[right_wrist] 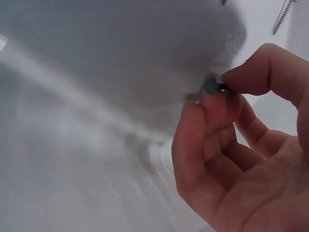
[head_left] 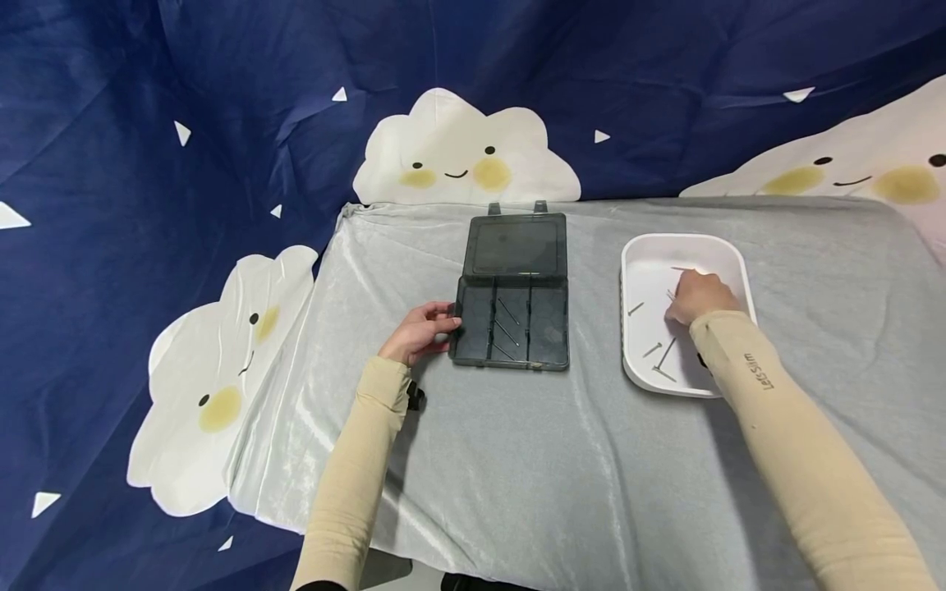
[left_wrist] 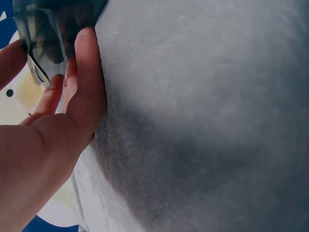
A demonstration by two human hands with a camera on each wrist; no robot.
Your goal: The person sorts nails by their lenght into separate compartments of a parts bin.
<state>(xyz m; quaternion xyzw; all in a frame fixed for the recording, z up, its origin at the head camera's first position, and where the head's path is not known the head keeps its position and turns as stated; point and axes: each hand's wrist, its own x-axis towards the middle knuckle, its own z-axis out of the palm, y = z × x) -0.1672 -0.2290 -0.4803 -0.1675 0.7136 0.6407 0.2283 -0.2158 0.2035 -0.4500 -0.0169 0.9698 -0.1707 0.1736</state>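
A dark see-through compartment case (head_left: pixel 473 324) lies with its lid (head_left: pixel 516 245) folded back. Three long screws (head_left: pixel 507 332) lie slanted in its middle compartment. At the case's left edge, my left hand (head_left: pixel 419 332) grips the side between thumb and fingers; the left wrist view shows the fingers around a corner. Inside a white tray (head_left: pixel 628 361), my right hand (head_left: pixel 700 297) pinches a screw (right_wrist: pixel 212 86) between thumb and forefinger. Only its round head and a bit of shank show. Several loose screws (head_left: pixel 667 353) lie on the tray floor, one with plain threads (right_wrist: pixel 282 19).
Grey cloth (head_left: pixel 510 460) covers the table, with folds and creases. Between the case and the tray runs a strip of this cloth. A dark blue curtain (head_left: pixel 259 82) with white clouds hangs behind and to the left.
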